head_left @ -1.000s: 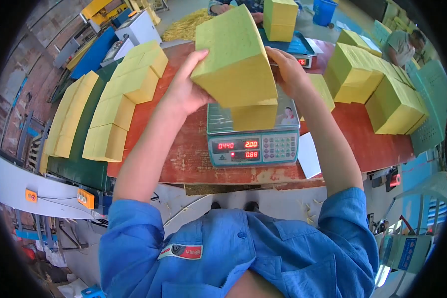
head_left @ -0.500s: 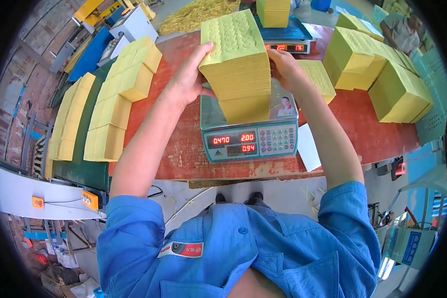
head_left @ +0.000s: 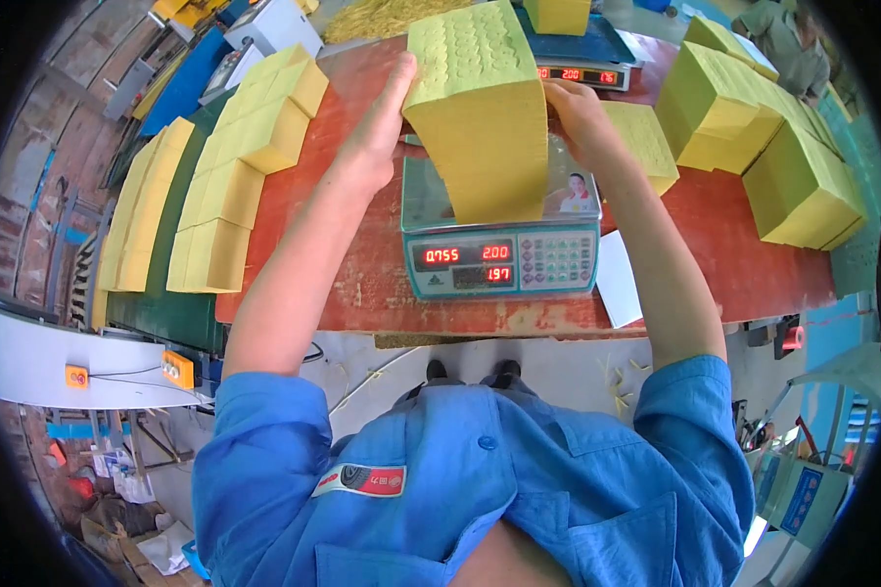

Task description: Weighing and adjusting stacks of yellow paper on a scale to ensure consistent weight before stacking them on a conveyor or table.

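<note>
A tall stack of yellow textured paper (head_left: 489, 147) stands on the pan of a teal-edged digital scale (head_left: 502, 262), its upper part wider than its base. My left hand (head_left: 384, 122) presses along the stack's left side, its fingers fairly straight. Against the right side, near the upper edge, is my right hand (head_left: 579, 115), fingers bent and partly hidden behind the paper. Between them both hands hold the stack. Red digits glow on the scale's display. A white sheet (head_left: 619, 279) lies to the right of the scale.
Yellow paper stacks line the left (head_left: 210, 220) and right (head_left: 803, 186) of the red table (head_left: 352, 279). A lower stack (head_left: 641, 147) sits beyond my right wrist. Behind stands a second scale (head_left: 582, 73) with a blue tray. Another person (head_left: 783, 44) is at the far right.
The stack now sits straighter, its layers more even, and its lower step no longer shows. My left hand has straightened along its side. The scale's red digits have changed. The view has shifted slightly.
</note>
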### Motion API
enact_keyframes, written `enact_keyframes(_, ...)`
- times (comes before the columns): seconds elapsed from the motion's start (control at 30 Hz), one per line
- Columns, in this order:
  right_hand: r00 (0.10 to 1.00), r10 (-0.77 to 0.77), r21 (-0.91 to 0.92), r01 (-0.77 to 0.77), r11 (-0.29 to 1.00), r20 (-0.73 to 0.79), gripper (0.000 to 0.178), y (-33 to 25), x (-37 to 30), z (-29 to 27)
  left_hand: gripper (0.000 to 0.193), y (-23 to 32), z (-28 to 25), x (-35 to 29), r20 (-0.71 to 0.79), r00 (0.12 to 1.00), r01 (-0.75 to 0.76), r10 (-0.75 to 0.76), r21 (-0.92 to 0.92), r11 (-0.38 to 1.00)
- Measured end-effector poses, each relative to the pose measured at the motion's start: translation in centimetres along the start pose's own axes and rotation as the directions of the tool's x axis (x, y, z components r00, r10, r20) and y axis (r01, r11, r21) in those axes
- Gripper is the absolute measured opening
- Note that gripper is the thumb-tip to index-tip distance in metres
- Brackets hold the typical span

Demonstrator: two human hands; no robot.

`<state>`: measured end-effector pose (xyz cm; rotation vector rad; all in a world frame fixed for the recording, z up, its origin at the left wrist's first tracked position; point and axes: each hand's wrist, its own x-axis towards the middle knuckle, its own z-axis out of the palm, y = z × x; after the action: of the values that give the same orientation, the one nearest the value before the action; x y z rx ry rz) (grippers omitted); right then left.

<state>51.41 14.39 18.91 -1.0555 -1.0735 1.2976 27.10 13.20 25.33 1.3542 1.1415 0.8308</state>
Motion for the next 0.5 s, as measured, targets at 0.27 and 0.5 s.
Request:
enact_keyframes(0.27, 0.974, -0.086, 0.115, 0.112, 0.987, -0.212, 0.039, 2.9, 0.5, -0.3, 0.079, -5.4, 0.4, 3.0, -0.221, 0.966, -0.159, 0.134, -0.101, 0.982)
enact_keyframes(0.5, 0.982, 0.048, 0.140, -0.022, 0.990, -0.183, 0.052, 3.3, -0.3, 3.9, 0.049, -8.4, 2.7, 7.0, -0.015, 0.925, -0.344, 0.380, -0.458, 0.820)
